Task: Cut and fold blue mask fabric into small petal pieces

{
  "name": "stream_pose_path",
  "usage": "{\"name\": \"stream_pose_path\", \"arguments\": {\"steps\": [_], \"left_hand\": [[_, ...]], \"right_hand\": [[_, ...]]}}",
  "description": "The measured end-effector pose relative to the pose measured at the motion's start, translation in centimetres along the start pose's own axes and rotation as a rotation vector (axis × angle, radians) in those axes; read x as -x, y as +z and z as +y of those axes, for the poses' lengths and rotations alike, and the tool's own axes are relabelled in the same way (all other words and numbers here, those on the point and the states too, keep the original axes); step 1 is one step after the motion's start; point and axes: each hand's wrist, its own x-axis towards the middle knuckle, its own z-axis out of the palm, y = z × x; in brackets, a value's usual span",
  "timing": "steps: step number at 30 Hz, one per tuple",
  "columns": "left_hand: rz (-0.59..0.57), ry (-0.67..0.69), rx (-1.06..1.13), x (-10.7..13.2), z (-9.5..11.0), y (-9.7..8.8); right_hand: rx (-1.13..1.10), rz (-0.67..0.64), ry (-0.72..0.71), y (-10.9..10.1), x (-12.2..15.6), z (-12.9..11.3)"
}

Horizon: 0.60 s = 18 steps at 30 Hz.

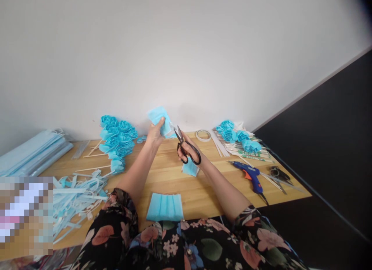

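My left hand pinches a light-blue piece of face mask between thumb and fingers, raised above the far part of the table. Just to its right, my right hand grips black-handled scissors with the blades pointing up and away from me. A whitish scrap shows behind the blades; whether they touch it I cannot tell. Another blue mask piece lies on the wood under my right wrist. Nearest to me, a pleated blue mask piece lies flat at the table's front edge.
Left on the wooden table are blue fabric flowers on sticks, a heap of cut mask strips and stacked masks. Right are a tape roll, more flowers and a blue glue gun. A wall stands behind.
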Motion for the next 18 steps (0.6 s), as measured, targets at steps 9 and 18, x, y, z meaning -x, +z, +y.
{"name": "stream_pose_path", "arguments": {"steps": [9,18], "left_hand": [[0.105,0.037,-0.008,-0.4,-0.1,-0.1],[-0.208,0.053,-0.404,2.0,-0.7,0.8]], "right_hand": [[0.078,0.265,-0.204,-1.7,-0.6,-0.5],[0.248,0.613,-0.251,-3.2,-1.7,0.4]]}}
